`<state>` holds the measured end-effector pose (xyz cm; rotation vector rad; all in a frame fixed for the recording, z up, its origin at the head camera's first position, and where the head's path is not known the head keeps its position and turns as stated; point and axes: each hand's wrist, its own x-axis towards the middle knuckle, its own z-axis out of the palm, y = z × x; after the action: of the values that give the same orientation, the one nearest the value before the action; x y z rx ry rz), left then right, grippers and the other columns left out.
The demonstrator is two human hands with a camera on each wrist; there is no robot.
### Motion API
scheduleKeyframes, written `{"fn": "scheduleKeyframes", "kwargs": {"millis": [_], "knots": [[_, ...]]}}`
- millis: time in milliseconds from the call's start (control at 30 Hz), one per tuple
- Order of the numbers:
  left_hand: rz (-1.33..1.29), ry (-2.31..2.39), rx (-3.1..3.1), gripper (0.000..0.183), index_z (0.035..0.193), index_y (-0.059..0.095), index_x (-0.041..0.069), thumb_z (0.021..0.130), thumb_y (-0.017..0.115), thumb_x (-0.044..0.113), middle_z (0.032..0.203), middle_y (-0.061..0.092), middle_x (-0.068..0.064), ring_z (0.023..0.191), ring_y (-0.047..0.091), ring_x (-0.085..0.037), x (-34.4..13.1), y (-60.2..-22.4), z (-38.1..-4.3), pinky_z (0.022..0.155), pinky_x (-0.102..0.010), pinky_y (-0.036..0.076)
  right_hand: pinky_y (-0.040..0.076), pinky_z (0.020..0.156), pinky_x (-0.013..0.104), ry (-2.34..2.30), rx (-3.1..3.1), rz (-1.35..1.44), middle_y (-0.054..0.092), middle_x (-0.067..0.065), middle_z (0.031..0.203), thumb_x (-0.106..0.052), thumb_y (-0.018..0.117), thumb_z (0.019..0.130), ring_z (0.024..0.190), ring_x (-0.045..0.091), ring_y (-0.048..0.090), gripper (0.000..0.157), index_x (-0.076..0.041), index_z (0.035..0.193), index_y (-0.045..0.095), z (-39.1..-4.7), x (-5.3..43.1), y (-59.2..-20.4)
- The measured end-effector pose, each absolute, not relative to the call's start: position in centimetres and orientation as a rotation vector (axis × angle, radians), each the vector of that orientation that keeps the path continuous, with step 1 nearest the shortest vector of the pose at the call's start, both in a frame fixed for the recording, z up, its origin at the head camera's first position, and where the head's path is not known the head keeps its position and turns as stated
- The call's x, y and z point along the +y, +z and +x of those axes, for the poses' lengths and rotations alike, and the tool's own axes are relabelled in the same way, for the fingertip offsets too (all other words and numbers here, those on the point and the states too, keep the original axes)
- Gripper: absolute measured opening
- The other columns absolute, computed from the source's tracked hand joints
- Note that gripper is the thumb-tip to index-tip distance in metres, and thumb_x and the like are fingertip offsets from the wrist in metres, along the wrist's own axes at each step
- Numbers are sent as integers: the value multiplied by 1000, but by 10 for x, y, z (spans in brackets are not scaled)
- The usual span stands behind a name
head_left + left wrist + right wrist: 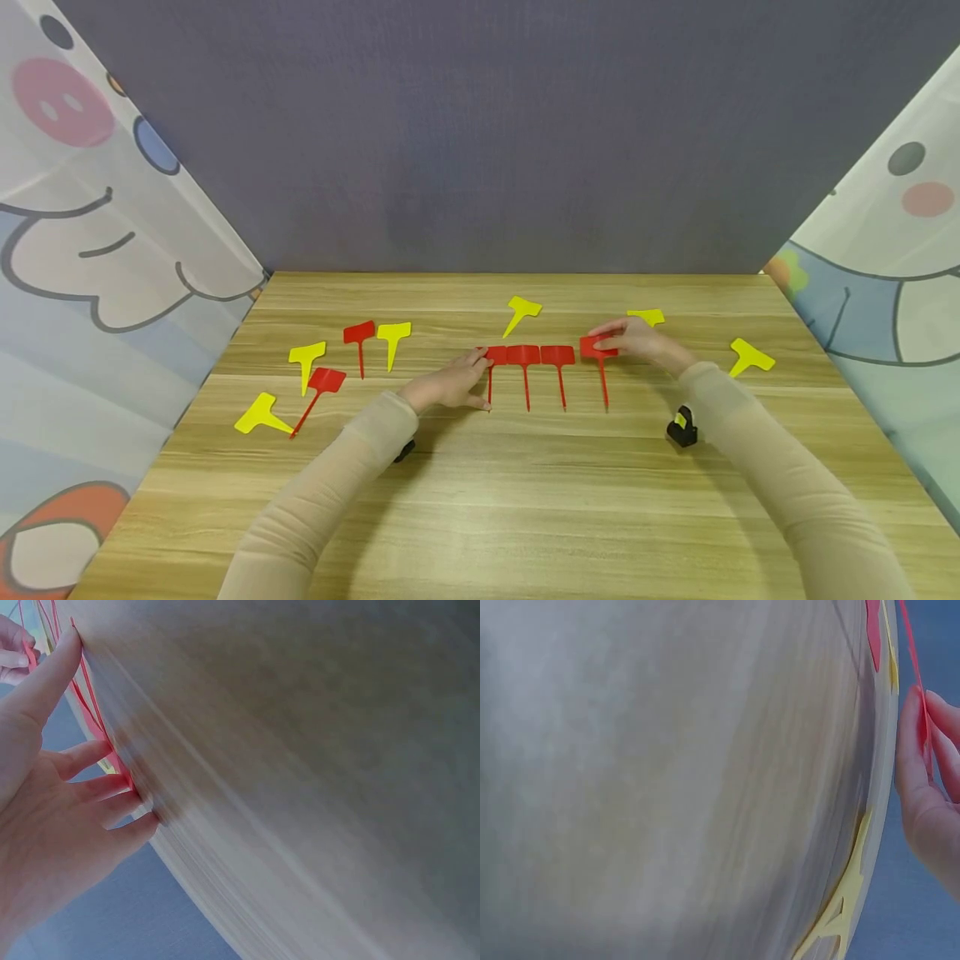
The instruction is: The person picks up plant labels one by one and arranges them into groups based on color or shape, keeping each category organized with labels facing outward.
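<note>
My right hand [643, 340] pinches a red T-shaped plant label [588, 346] by its head, with the stem pointing down toward me. In the right wrist view, thumb and fingers close on the label [920, 675], which stands off the wooden surface. My left hand [448, 383] rests at the leftmost label [495, 354] of a row of three red ones. Its fairly straight fingers touch the head and its thumb lies by the stem's tip. The middle label [523, 355] and the right label [557, 355] of that row lie side by side, stems toward me.
Two more red labels, one upper [359, 332] and one lower [327, 380], lie at left among several yellow labels [306, 353]. Other yellow labels lie behind the row [525, 307], behind my right hand [647, 317] and at right [752, 357]. A grey wall [517, 167] bounds the table.
</note>
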<state>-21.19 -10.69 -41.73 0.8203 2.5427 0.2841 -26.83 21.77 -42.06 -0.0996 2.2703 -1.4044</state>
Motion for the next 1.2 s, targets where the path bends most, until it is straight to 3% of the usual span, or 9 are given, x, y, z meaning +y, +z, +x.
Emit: {"fn": "scheduleKeyframes", "kwargs": {"millis": [200,700,967,1200], "knots": [[821,270,2543,80,139,20,-2,82,59,40,147,2,-18,134,4,-30,-107,-418,-212,107,-42,10,49,70,24,-1388,2279,-124,63,8,103,-10,65,80,74,4,59,42,5,117,54,-268,215,-424],[820,285,2541,80,138,21,-2,82,59,40,147,3,-18,134,4,-31,-108,-418,-212,107,-44,11,47,68,23,-1267,2337,-169,49,20,123,-13,62,82,82,8,53,39,2,117,55,-268,209,-427],[814,284,2542,80,138,21,-2,82,59,40,147,2,-17,134,4,-30,-107,-421,-214,107,-43,11,43,60,22,-1201,2398,-201,52,19,119,-14,63,81,77,11,46,36,1,114,58,-268,207,-428],[823,282,2547,80,138,21,-3,82,58,40,147,2,-18,134,4,-31,-108,-421,-213,107,-43,12,44,60,22,-1189,2425,-219,56,19,113,-10,62,82,71,9,49,33,3,112,59,-268,205,-429]]}}
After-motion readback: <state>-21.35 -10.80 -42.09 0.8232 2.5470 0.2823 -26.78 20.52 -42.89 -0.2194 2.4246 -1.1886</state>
